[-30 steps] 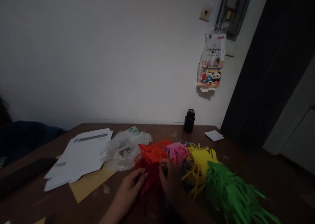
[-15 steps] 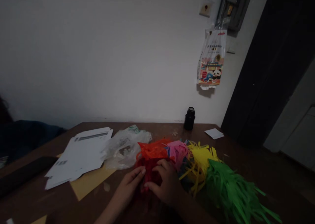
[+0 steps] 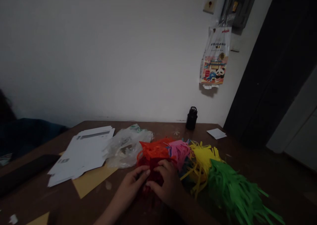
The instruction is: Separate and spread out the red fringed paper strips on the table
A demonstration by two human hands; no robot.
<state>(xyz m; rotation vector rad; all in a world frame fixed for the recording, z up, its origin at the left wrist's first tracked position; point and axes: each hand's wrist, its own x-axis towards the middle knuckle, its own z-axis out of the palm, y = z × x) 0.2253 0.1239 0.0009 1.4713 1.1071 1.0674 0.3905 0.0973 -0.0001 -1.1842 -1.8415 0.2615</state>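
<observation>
Both my hands work on a dark red fringed sheet (image 3: 156, 176) of thin paper or cloth near the table's front edge. My left hand (image 3: 133, 183) pinches its left side between thumb and fingers. My right hand (image 3: 165, 183) is curled over its right side, with the thumb close to the left fingertips. Just behind lies an orange fringed bundle (image 3: 155, 148), touching the red one. To its right are a pink fringed bundle (image 3: 180, 151), a yellow one (image 3: 204, 159) and a large green one (image 3: 237, 185). The lower part of the red sheet is dark and hard to make out.
A crumpled clear plastic bag (image 3: 128, 145) lies left of the bundles, beside white papers (image 3: 83, 152) over a tan sheet (image 3: 94, 180). A black bottle (image 3: 191, 118) stands at the back near a white card (image 3: 216, 133). A printed bag (image 3: 215, 60) hangs on the wall.
My left hand has shifted slightly right and up along the red sheet, its fingers more bent. My right hand stays nearly in place. The whole view has moved slightly.
</observation>
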